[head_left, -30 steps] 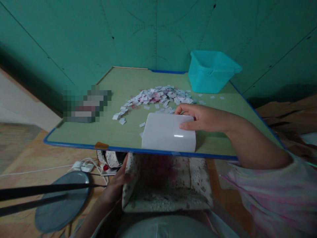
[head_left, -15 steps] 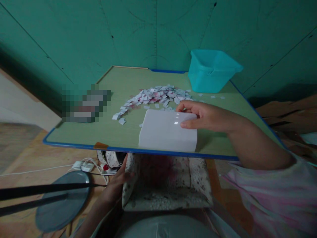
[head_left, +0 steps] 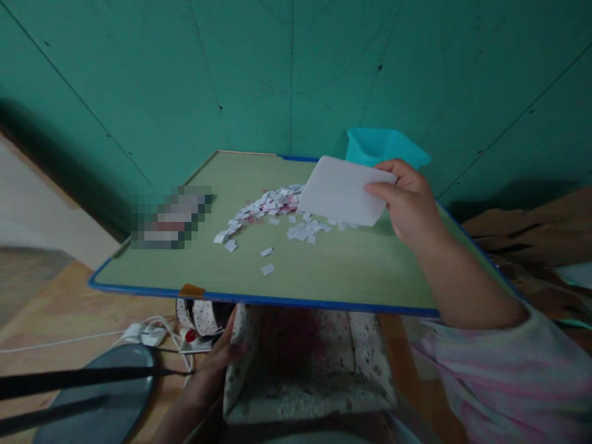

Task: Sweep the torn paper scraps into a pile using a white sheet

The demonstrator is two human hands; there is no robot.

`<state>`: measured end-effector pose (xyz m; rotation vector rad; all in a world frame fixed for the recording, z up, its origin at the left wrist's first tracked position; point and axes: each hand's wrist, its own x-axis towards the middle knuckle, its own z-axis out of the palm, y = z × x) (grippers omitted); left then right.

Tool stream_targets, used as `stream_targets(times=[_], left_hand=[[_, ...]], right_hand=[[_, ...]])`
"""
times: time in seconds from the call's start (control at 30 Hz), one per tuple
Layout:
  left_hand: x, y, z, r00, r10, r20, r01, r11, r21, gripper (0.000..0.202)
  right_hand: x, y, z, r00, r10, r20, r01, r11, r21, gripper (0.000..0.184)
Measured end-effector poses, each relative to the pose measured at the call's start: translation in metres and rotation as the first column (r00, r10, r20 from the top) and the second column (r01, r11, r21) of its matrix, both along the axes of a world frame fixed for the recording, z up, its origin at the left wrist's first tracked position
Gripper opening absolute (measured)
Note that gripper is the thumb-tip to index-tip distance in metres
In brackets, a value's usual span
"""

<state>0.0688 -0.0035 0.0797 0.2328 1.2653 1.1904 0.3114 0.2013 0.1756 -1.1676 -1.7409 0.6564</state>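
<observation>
My right hand [head_left: 409, 203] grips the right edge of a white flat card [head_left: 340, 190] and holds it tilted over the far side of the green table [head_left: 333, 268]. Beneath and left of the card lies a curved heap of small paper scraps [head_left: 272, 206], white and pink. Below the table's front edge, my left hand [head_left: 217, 361] is closed on the rim of a speckled cloth bag [head_left: 309, 364] held open under the edge.
A teal plastic tub [head_left: 383, 147] stands at the table's far right corner, partly behind the card. A blurred item [head_left: 169, 216] lies at the table's left. On the floor at left are a round grey base [head_left: 102, 394], a black rod and white cables.
My right hand has lifted the white card from the table's near edge and carried it away to the far side over the scraps. The view has tilted down slightly.
</observation>
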Motion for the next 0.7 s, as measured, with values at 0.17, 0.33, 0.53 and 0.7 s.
stream_targets(times=[0.17, 0.33, 0.53, 0.7], left_hand=[[-0.008, -0.001, -0.028, 0.996, -0.016, 0.091, 0.012, 0.999, 0.04, 0.075], [-0.021, 0.004, -0.049, 0.985, 0.007, 0.171, 0.021, 0.987, -0.159, 0.12], [-0.018, 0.0, -0.045, 0.988, -0.033, 0.151, 0.027, 0.999, 0.039, 0.103], [-0.011, 0.0, -0.033, 0.993, 0.001, 0.115, -0.004, 1.0, 0.028, 0.089]], right_hand=[[0.005, 0.004, 0.0, 0.99, -0.11, 0.093, 0.108, 0.994, 0.023, 0.023], [0.001, 0.003, 0.0, 0.948, -0.196, 0.249, 0.178, 0.98, 0.095, 0.018], [-0.005, 0.001, -0.006, 0.98, -0.038, 0.196, 0.046, 0.998, -0.035, 0.02], [-0.007, 0.002, -0.008, 0.985, -0.091, 0.149, 0.091, 0.996, 0.006, 0.018]])
